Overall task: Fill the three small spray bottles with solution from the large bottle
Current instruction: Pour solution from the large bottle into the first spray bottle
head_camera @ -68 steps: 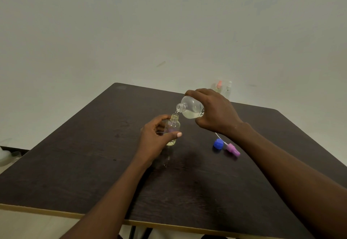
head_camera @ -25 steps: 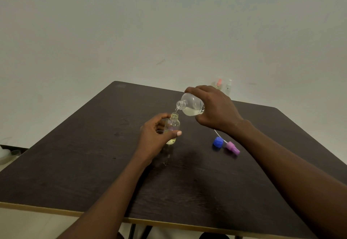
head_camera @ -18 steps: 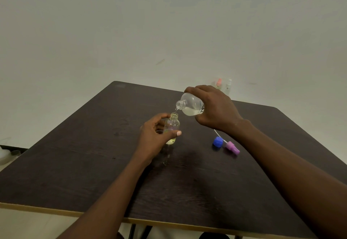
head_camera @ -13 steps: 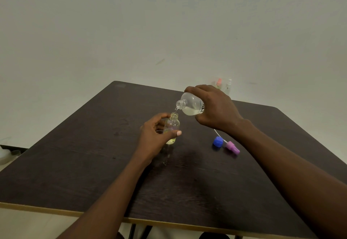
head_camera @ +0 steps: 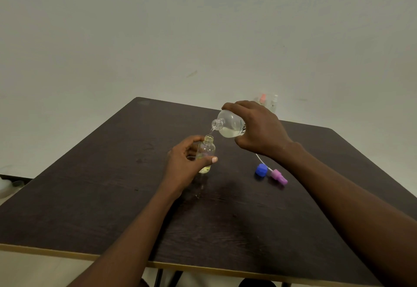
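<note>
Dark wood-grain table (head_camera: pixel 112 196) set against a plain pale wall (head_camera: pixel 158 27); positions below are given relative to the small spray bottle (head_camera: pixel 205 153); that bottle stands upright near the table's middle, uncapped, clear, with a shallow layer of yellowish liquid at its base; left hand (head_camera: pixel 184 165) is wrapped around its body from the left, thumb across the front, fingers closed on it; large bottle (head_camera: pixel 230 126) is held up and to the right of the small bottle, tipped nearly horizontal, its open neck just above the small bottle's mouth; a thin stream runs from neck to mouth; pale liquid pools along the large bottle's lower side; right hand (head_camera: pixel 257 129) clasps its body from above, fully closed round it; blue cap (head_camera: pixel 261 170) lies on the table well to the right; pink spray head (head_camera: pixel 278 176) with white dip tube lies just beyond it; two more small bottles (head_camera: pixel 267 102) stand at the far edge, up and to the right, blurred
</note>
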